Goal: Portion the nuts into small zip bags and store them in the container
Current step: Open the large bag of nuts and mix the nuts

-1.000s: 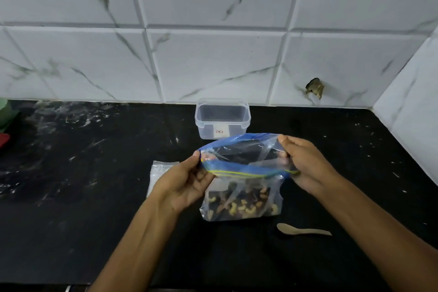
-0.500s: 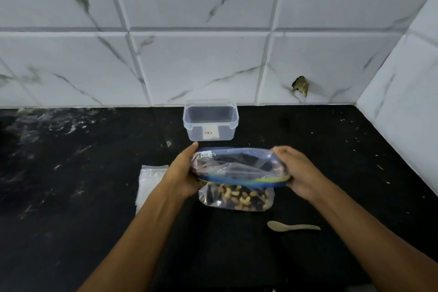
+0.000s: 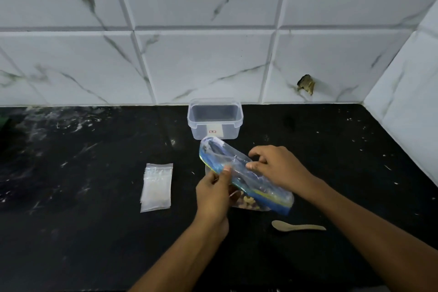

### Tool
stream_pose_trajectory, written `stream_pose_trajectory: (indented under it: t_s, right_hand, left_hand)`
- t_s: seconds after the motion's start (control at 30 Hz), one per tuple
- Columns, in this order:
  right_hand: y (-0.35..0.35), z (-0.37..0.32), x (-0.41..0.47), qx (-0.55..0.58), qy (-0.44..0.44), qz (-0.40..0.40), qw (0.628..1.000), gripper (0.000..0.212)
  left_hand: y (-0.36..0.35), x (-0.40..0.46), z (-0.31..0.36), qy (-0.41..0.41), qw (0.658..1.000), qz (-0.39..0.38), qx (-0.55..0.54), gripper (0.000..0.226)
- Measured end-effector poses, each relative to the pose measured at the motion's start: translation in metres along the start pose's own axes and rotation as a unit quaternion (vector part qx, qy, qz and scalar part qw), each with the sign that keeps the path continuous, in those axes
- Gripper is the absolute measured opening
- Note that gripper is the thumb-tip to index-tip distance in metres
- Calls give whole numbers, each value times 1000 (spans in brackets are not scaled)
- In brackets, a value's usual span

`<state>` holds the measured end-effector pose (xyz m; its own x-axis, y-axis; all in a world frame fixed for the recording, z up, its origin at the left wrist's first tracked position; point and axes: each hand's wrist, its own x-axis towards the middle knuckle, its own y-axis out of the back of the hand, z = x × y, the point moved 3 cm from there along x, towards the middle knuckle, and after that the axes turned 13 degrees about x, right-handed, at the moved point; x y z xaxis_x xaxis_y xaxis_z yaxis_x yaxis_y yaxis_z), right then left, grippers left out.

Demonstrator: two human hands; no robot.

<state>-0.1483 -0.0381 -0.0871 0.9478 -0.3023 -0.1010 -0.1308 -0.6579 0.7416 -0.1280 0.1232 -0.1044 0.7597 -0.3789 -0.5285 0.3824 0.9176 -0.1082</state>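
Note:
A large clear zip bag [image 3: 239, 166] with a blue and yellow zip strip holds mixed nuts [image 3: 247, 201] at its bottom. It rests on the black counter, its mouth tilted toward the upper left. My left hand [image 3: 214, 193] pinches the near rim of the bag with thumb and fingers. My right hand [image 3: 277, 166] pinches the far side of the bag, some fingers spread loosely. A stack of small clear zip bags [image 3: 157, 187] lies flat to the left. An open clear plastic container [image 3: 215, 118] stands behind the bag near the wall.
A small wooden spoon [image 3: 297, 225] lies on the counter [image 3: 94, 232] to the right of my left forearm. White marbled tiles form the back wall and the right side wall [image 3: 407, 111]. A dark green object [image 3: 3, 123] shows at the far left edge.
Both hands lowered the nut bag and turned it so its mouth runs diagonally. My left hand shifted from the bag's left end to its near rim; my right hand moved onto its top.

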Motion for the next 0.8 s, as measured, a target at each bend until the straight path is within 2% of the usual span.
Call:
stream_pose_trajectory:
  t_s: [0.07, 0.13, 0.17, 0.23, 0.3, 0.37, 0.43, 0.47, 0.57, 0.63, 0.67, 0.73, 0.8]
  right_hand:
    - [-2, 2, 1, -9, 4, 0, 1000, 11]
    - [2, 7, 2, 15, 2, 28, 999, 17]
    - [6, 11, 4, 50, -8, 50, 998, 19]
    - [16, 18, 5, 188, -41, 100, 976, 22]
    - [24, 23, 4, 373, -90, 132, 914, 25]
    - [28, 24, 2, 507, -145, 131, 839, 24]
    - [34, 26, -2, 565, -171, 140, 795, 22]
    - [35, 28, -4, 572, -177, 147, 788, 21]
    - [24, 38, -13, 530, -225, 138, 806, 19]
    - [11, 44, -19, 508, -276, 98, 810, 17]
    - [8, 46, -21, 497, -287, 84, 815, 16]
    - [10, 43, -22, 472, -273, 74, 835, 16]
    - [16, 36, -20, 446, -228, 79, 862, 15]
  left_hand:
    - [0, 7, -1, 18, 998, -9, -54, 17]
    - [0, 12, 2, 34, 993, -19, -116, 20]
    - [1, 16, 4, 34, 989, -27, -143, 22]
    - [2, 23, 12, 22, 982, -44, -180, 26]
    - [4, 30, 22, 10, 977, -56, -204, 26]
    - [9, 38, 33, 9, 972, -63, -226, 24]
    - [18, 44, 44, -5, 971, -50, -234, 25]
    - [24, 46, 47, -24, 974, -32, -224, 25]
    - [37, 51, 44, -33, 991, 24, -126, 23]
    - [43, 56, 31, -2, 999, 26, -40, 24]
    - [46, 60, 26, -13, 999, 28, 16, 25]
    - [52, 64, 26, -88, 981, 52, 163, 24]
    - [51, 59, 38, -201, 926, 81, 308, 23]
